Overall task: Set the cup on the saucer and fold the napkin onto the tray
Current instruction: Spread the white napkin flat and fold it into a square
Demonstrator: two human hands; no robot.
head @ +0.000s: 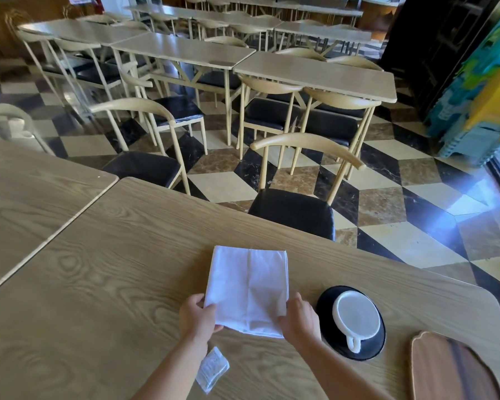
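White cloth napkin (248, 287), folded into a tall rectangle with a crease running down its middle, lies flat on the pale wood-grain bench (104, 269), and both of the person's bare hands are at its near edge. The left hand (198, 316) pinches the near left corner, thumb on top of the cloth and fingers tucked beneath it. The right hand (299, 317) grips the near right corner in the same way, closed on the fabric, so that the near edge is lifted slightly off the bench. Just to the right of the napkin sits a round black saucer (325, 301), and a white ceramic cup (355, 316) stands upright on it, its handle pointing toward the person. Farther right, at the corner of the bench, the rounded end of a brown wooden tray (451, 368) shows, apart from the saucer. A small clear plastic wrapper (212, 369) with printing lies on the bench beside the left forearm. Beyond the bench stands a black-seated wooden chair (295, 197).
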